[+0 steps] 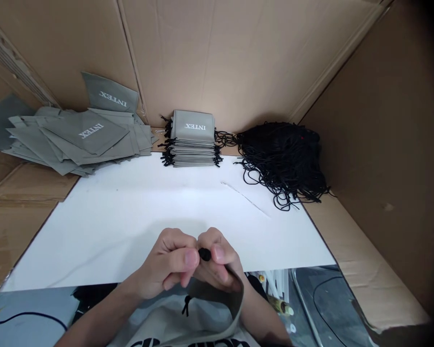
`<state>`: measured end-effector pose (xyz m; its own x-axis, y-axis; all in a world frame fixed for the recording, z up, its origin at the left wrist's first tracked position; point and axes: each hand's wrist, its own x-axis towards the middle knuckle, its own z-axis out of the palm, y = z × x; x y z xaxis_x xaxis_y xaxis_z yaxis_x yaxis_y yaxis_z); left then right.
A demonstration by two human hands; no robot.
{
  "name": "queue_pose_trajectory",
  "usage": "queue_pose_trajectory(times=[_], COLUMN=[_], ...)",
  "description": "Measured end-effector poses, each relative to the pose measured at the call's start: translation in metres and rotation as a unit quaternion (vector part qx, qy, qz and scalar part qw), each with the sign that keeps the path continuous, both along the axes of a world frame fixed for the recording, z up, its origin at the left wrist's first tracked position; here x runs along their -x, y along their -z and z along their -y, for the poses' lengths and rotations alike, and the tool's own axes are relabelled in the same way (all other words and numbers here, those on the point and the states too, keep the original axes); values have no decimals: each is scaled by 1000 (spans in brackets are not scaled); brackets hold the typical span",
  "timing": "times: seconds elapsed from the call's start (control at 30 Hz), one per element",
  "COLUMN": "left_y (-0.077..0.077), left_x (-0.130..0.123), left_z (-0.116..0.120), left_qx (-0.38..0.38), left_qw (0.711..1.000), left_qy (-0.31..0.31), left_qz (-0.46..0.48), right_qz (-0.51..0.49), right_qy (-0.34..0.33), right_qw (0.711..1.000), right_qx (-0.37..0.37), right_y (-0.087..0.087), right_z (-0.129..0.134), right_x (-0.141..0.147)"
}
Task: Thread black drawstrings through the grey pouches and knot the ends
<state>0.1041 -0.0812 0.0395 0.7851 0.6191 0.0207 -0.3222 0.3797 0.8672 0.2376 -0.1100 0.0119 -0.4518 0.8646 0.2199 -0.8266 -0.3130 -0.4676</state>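
Close to my body, my left hand [177,262] and my right hand [219,260] meet, both closed in a pinch. Between the thumbs shows a small black cord knot [204,254]. A grey fabric pouch [237,308] hangs down from my right hand, its edge curving in front of my clothing. From its other side a short black cord end [186,304] sticks out. Part of the pouch and of the cord is hidden by my fingers. On the white table beyond lies a thin twisted wire needle [244,196].
Loose grey INTEX pouches [90,132] are heaped at the back left. A neat stack of corded pouches [193,140] stands at the back middle. Right of it lies a pile of black cords [282,154]. Cardboard walls [238,58] enclose the white tabletop [104,207].
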Motion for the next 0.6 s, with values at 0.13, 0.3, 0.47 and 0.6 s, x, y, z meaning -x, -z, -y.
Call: queue_pose_trajectory(times=[0.13,0.3,0.47,0.6], left_y=[0,3,4,5], left_x=[-17,-31,-34,-36], left_z=[0,-3,-3,-7], left_qx=[49,83,118,182], left_qw=[996,991,988,975], left_qy=[-61,-90,-87,-97], left_qz=[30,49,52,81], right_qz=[-98,-82,-132,-159], right_qy=[13,23,20,-1], right_qw=[994,996,990,987], right_qx=[-50,-24,-35,16], right_y=[0,4,13,26], right_z=[-8,-9,-9,-15], right_x=[-1,-13,-16,-12])
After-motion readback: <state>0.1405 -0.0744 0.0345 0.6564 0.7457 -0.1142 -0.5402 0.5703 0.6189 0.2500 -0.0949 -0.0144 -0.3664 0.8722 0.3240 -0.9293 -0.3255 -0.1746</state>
